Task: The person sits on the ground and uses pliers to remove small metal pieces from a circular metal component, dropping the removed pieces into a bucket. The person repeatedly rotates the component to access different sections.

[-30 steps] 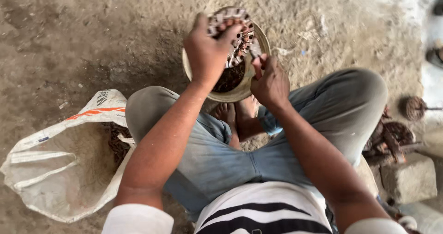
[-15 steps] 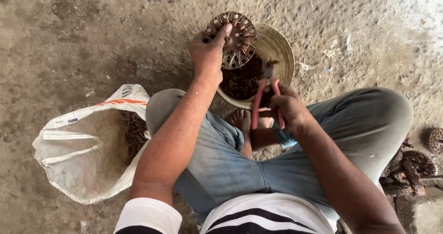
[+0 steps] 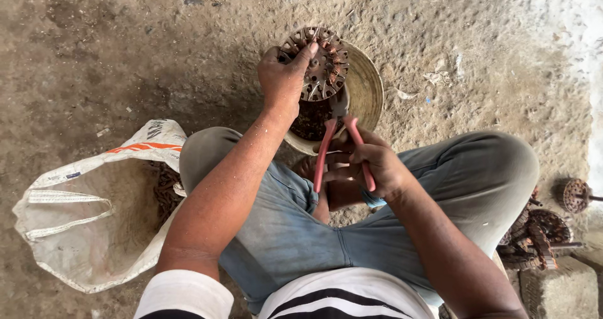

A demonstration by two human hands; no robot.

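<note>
Left hand point(image 3: 282, 80) clamping the stator point(image 3: 317, 61) by its rim, fingers curled tight round the edge, holding it tilted just above the bowl point(image 3: 367, 86). Right hand point(image 3: 370, 162) wrapping the pliers point(image 3: 339, 140), red handles spread a bit, nose poking in at the stator's lower edge, jaws too hidden to call. Looking like a heavy, stiff lump of rusty steel with sharp slots and springy copper windings, so gripping the outer rim, not the wire. Copper scrap piling up in the bowl. Sack point(image 3: 88, 218) sitting open by the left knee, more rotors point(image 3: 540, 228) off to the right.
</note>
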